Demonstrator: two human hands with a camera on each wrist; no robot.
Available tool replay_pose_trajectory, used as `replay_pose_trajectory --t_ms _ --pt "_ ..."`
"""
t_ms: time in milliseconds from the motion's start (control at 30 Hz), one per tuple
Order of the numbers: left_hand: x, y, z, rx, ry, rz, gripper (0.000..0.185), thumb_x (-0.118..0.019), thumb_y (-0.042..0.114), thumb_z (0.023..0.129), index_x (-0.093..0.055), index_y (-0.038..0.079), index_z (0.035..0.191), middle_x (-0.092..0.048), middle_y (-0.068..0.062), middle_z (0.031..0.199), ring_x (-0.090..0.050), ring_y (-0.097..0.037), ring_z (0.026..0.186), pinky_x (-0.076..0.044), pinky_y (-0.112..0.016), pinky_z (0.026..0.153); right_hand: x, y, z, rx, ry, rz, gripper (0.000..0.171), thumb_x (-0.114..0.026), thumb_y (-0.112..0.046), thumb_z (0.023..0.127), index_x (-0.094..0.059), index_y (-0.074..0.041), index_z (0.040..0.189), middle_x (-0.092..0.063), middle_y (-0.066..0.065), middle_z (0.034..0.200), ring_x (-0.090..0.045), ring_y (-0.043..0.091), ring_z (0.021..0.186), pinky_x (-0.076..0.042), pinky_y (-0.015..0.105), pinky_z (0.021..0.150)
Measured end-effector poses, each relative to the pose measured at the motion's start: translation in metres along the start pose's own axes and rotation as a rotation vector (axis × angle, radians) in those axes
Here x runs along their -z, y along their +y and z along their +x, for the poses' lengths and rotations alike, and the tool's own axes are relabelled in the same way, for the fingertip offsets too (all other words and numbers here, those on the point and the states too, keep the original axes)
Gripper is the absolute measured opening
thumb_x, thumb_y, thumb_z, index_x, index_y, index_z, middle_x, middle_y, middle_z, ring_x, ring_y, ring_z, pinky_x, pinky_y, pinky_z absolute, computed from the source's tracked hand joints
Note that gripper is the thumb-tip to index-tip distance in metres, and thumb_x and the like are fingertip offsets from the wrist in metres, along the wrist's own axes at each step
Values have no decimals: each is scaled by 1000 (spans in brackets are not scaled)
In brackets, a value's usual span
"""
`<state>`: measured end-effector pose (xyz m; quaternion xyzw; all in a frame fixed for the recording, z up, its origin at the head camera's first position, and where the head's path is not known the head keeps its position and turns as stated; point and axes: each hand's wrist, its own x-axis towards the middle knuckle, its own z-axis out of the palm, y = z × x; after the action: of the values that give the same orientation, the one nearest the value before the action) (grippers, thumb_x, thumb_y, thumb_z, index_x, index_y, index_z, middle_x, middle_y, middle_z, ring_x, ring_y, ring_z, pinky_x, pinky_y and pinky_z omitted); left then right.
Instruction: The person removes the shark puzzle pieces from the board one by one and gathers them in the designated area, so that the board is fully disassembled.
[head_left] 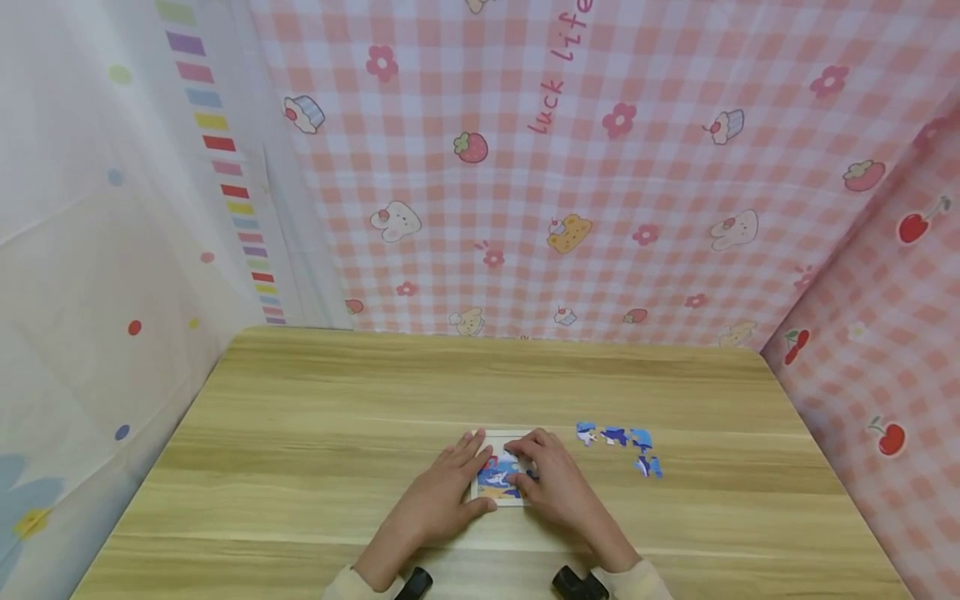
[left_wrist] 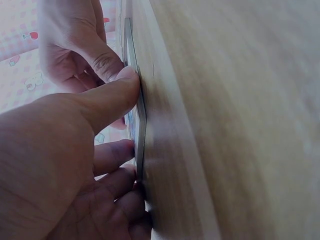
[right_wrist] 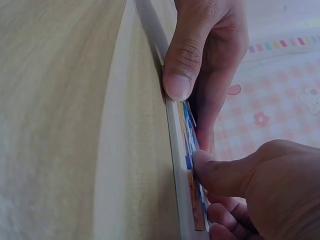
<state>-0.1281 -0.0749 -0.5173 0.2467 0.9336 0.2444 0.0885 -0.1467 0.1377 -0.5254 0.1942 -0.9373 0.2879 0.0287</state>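
Observation:
A small jigsaw puzzle tray (head_left: 512,502) with a pale rim lies on the table, holding a blue sea picture with a white animal. My left hand (head_left: 442,492) grips the tray at its left side, the thumb (right_wrist: 178,86) on the near rim and the fingers over the left edge. Over the right part of the tray, my right hand (head_left: 558,483) pinches a puzzle piece (head_left: 532,476) between thumb and fingers, low against the picture. Most of that piece is hidden by the fingers. In the right wrist view, the right thumb (right_wrist: 205,162) touches the picture surface.
Several loose blue puzzle pieces (head_left: 615,436) lie right of the tray, with others (head_left: 648,466) a little nearer. The wooden table (head_left: 300,417) meets a pink checked cloth (head_left: 525,275) at the back. More cloth hangs at both sides.

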Motion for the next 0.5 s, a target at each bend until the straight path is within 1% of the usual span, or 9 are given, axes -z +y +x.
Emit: replay_pose_trajectory --t_ms 267,500 --pt "0 -1 0 -4 -1 4 74 -69 40 96 -43 5 155 -26 -13 170 -23 -32 158 -27 -52 128 1 0 0 -15 -35 28 34 -80 -14 87 -73 -11 120 -61 -5 103 -51 11 96 -49 32 83" --pt "1 0 0 -2 -5 -2 74 -69 41 96 -42 5 156 -25 -13 170 -22 -31 159 -27 -51 129 5 1 0 -25 -59 74 40 -83 -16 85 -72 -11 123 -61 -5 105 -51 11 99 -51 33 86"
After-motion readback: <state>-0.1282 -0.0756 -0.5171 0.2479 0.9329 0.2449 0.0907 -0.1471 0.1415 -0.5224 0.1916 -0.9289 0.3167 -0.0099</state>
